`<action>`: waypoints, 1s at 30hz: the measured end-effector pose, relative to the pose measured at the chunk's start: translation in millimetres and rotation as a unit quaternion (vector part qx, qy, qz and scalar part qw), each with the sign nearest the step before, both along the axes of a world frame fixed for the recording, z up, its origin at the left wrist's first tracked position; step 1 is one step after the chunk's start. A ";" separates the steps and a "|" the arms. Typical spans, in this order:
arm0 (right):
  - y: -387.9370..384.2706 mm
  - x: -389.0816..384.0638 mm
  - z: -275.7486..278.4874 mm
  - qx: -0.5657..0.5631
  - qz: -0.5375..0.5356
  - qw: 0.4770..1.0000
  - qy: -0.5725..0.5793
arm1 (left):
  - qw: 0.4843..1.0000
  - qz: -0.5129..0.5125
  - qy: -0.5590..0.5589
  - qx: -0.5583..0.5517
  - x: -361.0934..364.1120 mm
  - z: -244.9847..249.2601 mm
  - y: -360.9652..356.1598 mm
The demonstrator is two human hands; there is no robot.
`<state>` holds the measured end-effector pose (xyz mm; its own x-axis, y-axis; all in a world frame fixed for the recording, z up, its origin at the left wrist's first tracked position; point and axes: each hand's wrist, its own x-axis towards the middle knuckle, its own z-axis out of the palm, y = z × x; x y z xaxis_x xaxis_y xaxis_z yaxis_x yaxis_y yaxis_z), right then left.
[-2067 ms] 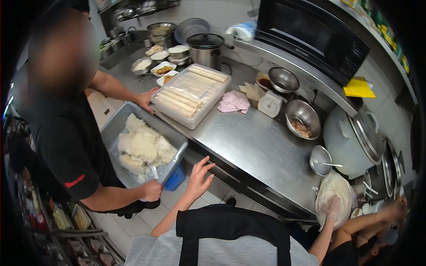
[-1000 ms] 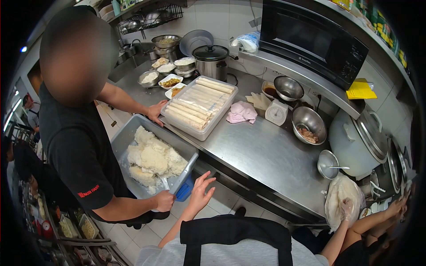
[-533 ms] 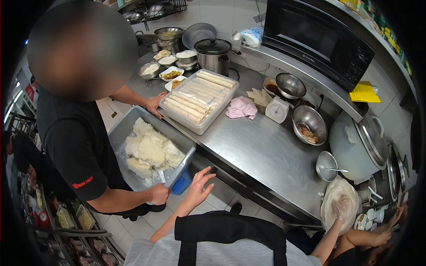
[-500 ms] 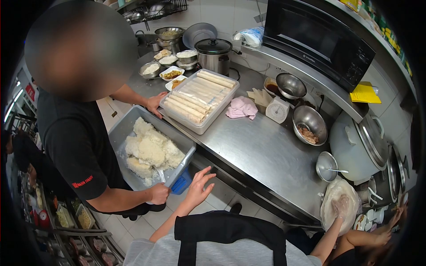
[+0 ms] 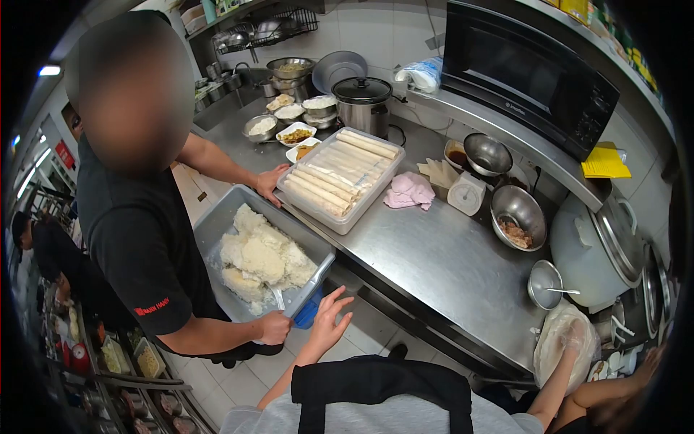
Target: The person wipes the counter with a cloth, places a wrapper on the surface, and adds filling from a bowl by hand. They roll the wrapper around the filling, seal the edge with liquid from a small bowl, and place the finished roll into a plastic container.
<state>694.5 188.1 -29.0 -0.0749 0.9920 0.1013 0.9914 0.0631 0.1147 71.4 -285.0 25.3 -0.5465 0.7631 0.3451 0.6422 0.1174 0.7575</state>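
Note:
My left hand (image 5: 331,320) is held in the air in front of the counter edge, fingers spread, with nothing in it. It is nearest to the grey tub (image 5: 204,228) of white rice (image 5: 262,253), which a co-worker stands over. The co-worker's hand (image 5: 275,328) grips the handle of a scoop (image 5: 278,295) stuck in the rice. At the counter's right end, my right hand (image 5: 573,337) reaches into a translucent plastic bag (image 5: 553,354). Plastic covers its fingers, so I cannot see what they hold. A metal bowl with a spoon (image 5: 543,281) stands just beyond the bag.
On the steel counter (image 5: 426,267) stand a clear box of pale rolls (image 5: 340,177), a pink cloth (image 5: 409,191), a scale (image 5: 466,194) and a bowl of shredded filling (image 5: 517,217). A large lidded pot (image 5: 589,249) is at right. Another person's arm (image 5: 614,387) is at lower right.
The whole view has shifted, so things sit a little further right and lower. My left hand stays raised and spread; my right hand is still at the plastic bag.

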 end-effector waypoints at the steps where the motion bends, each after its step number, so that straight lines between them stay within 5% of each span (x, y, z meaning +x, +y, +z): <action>1: -1.5 -1.0 3.9 0.005 0.012 1.000 -0.004 | 1.000 0.005 -0.004 0.001 -0.2 -0.3 -1.2; 7: -1.7 2.0 19.7 0.028 0.081 0.996 -0.018 | 1.000 0.005 -0.010 0.014 -1.3 -4.8 1.5; 16: -71.1 -11.5 103.3 0.105 0.021 0.959 0.263 | 1.000 -0.019 -0.023 -0.002 -0.6 -1.9 7.9; 18: -85.9 -4.1 110.0 0.083 -0.070 0.864 0.492 | 0.999 -0.026 -0.017 -0.007 2.1 2.2 7.0; 23: -104.6 21.4 94.7 0.022 -0.087 0.767 0.636 | 0.998 -0.058 -0.028 -0.019 1.4 16.8 17.2; 25: -129.7 -1.9 103.5 0.069 -0.043 0.664 0.743 | 0.997 -0.071 -0.005 -0.021 3.0 15.0 21.5; 30: -145.8 27.2 97.9 -0.056 0.025 0.666 0.743 | 0.993 -0.116 -0.004 -0.032 10.5 22.1 35.9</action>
<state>721.8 42.3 68.9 -0.0077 0.9996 0.0270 0.0002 0.0270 -0.9996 81.9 -249.2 47.5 -0.3569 0.8886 0.2883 0.6510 0.0152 0.7589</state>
